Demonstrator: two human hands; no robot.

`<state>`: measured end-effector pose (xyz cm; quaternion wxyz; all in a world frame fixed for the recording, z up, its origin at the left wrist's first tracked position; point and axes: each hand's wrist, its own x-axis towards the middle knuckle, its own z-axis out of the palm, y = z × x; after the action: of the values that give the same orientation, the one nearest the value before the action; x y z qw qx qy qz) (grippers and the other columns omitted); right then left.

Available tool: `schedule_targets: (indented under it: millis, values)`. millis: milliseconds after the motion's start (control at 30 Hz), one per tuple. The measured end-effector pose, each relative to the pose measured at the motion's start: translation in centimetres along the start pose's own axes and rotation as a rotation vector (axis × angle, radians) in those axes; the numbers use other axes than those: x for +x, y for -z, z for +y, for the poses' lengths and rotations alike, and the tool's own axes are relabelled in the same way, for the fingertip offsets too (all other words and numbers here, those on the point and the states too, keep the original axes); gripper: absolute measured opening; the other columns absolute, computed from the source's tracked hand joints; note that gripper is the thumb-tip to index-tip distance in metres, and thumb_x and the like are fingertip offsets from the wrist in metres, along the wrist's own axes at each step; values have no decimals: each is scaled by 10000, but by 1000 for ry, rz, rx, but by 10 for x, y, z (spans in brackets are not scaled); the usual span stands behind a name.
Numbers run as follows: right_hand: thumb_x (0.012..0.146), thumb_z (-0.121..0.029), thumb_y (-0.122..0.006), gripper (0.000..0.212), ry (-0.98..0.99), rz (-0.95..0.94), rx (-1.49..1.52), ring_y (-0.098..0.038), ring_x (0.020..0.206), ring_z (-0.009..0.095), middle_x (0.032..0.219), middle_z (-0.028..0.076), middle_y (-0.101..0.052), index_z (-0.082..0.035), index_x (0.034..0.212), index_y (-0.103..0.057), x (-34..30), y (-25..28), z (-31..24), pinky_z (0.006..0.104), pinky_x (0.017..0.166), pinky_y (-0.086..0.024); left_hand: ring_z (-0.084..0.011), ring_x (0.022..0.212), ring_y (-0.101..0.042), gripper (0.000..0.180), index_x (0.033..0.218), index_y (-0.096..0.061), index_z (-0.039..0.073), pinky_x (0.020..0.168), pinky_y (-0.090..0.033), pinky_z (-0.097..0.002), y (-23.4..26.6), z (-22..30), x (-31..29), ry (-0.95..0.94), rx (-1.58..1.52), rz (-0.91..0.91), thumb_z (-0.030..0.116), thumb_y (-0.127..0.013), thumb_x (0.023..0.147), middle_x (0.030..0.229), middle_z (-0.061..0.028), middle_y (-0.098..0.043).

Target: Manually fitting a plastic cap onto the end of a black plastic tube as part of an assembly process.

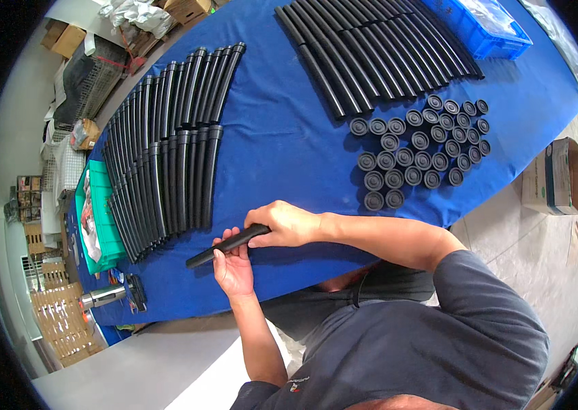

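Note:
A short black tube [215, 255] is held slantwise above the near edge of the blue-covered table. My left hand [235, 272], palm up, supports its middle with the thumb against the side. Around the tube's upper right end closes my right hand [287, 224]; its fingers hide that end, so I cannot tell whether a cap is on it. Two rows of black tubes with wider collared ends [196, 147] lie to the left of my hands. Round black caps [423, 160] stand in loose rows to the right. More plain black tubes [371, 51] lie side by side at the far right.
On the blue cloth [282, 150], a green crate [101, 219] stands at the left edge and a blue crate [490, 31] at the far right. A silver cylindrical tool [105, 296] lies near the left corner. An open cardboard box [557, 176] sits on the floor at right.

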<state>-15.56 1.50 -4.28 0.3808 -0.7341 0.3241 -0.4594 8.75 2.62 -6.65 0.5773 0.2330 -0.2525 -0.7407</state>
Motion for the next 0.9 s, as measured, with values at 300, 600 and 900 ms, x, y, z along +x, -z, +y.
schedule_targets:
  millis: [300,600,900]
  values:
    - [858,-173,-718,303,-250,-138,70,-653,838,368,974,157,-616,-29,1097,-599,9,14,-16,458,714,-553,-352,1347,-490,344,1262,-581,-2,1163,-397,-505,0,0,1,28,-41,-49,259,-518,1046,1385,-220,-557]
    - [849,-226,-721,331,-342,-201,69,-663,825,387,904,201,-661,7,1063,-626,9,14,-16,453,726,-537,-378,1329,-507,335,1268,-581,31,1137,-422,-516,3,2,0,25,-23,30,258,-571,1022,1362,-226,-577]
    - [848,-179,-725,328,-76,-73,-34,-647,841,375,964,161,-605,-28,1109,-596,3,3,2,471,699,-539,-366,1365,-468,349,1280,-565,-20,1167,-395,-503,1,1,2,30,-121,-80,236,-514,1048,1393,-233,-548]
